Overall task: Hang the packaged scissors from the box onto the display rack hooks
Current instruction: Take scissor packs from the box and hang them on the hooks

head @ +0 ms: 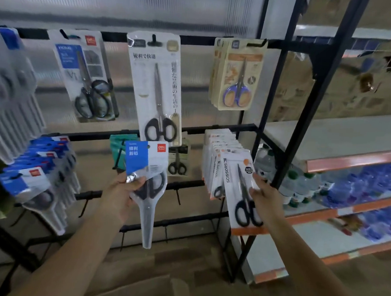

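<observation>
My left hand (125, 190) grips a blue-and-white pack of black-handled scissors (149, 186), held upright in front of the black display rack (218, 41). My right hand (261, 192) holds the right edge of a white and orange pack labelled SCISSORS (242, 191), the front one of a row (219, 149) hanging on a lower right hook. A cardboard box (150, 290) shows at the bottom edge. Other packs hang above: a long white one (156, 87), a blue-handled one (238, 75).
More packs hang at the left: a black-handled pair (87, 76) and a blue-carded row (39, 162). Bare hooks (178, 196) stick out from the rack's lower bars. A shelf unit (347, 165) with water bottles (301, 182) stands right.
</observation>
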`<state>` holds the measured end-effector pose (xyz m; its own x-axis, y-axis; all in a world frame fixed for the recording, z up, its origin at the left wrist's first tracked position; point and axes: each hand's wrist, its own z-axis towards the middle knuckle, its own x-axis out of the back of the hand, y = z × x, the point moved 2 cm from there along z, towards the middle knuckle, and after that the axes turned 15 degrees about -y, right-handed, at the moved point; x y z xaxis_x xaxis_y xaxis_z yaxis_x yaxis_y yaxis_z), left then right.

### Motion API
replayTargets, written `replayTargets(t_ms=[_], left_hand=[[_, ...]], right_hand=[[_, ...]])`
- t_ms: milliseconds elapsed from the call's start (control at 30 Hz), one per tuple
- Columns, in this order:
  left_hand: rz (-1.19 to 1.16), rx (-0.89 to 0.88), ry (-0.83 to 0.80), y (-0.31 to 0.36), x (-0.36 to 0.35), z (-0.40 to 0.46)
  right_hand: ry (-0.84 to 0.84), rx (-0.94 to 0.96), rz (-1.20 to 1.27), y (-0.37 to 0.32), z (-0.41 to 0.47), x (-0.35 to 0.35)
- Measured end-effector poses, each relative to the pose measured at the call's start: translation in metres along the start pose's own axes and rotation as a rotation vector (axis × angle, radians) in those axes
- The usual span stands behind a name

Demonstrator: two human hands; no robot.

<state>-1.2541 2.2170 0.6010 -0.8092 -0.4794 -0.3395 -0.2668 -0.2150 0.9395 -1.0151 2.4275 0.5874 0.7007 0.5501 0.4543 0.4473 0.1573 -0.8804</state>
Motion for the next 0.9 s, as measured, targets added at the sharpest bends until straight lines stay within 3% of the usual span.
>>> replayTargets(t_ms=[367, 533, 733, 900], left_hand=[[-0.003, -0.022, 0.046, 0.007, 0.001, 0.003], [0.007, -0.046, 0.036, 0.014, 0.002, 0.003], [-0.011, -0.027, 0.075, 0.019, -0.001, -0.003], [-0.054, -0.02, 0.137, 0.023, 0.005, -0.013]], right_hand=[[-0.133, -0.025, -0.496, -0.013, 0.011, 0.019], [-0.192, -0.027, -0.566, -0.012, 0.017, 0.013], [-0.21, -0.059, -0.442, -0.013, 0.045, -0.003], [-0.37, -0.108, -0.633, -0.014, 0.05, -0.025]])
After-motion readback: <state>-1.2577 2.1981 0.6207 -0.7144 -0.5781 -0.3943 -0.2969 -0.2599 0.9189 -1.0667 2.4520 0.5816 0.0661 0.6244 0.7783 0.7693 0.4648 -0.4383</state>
